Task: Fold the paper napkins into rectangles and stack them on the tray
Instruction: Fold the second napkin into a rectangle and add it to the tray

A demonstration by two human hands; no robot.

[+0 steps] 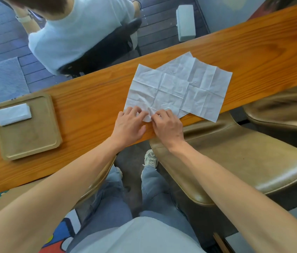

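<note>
Both hands meet at the near edge of an unfolded white napkin [155, 90] lying on the long wooden table [89, 99]. The left hand [128, 126] has its fingers bent down onto the paper, fingertips gathered at the napkin's near edge, where the sheet bunches up into a small raised wrinkle; it seems to be pinching that bit of paper, though the fingertips themselves are partly hidden by the crumpled edge. The right hand [166, 127] sits just beside it, nearly touching, fingers curled and thumb and forefinger nipping the same wrinkled edge from the other side. Neither hand is spread flat; both are mostly closed around the paper's rim.

Beyond the hands the napkin spreads away across the table, creased into a grid of old fold lines. A second open napkin [206, 92] lies partly under it, sticking out to the right of the right hand and reaching the table's near edge.

Well off to the left of the left hand stands a tan square tray [34, 143], and on its far left corner rests one folded napkin [12, 114], a neat white rectangle.

Below the right forearm is a padded olive chair seat [253, 161]
</note>
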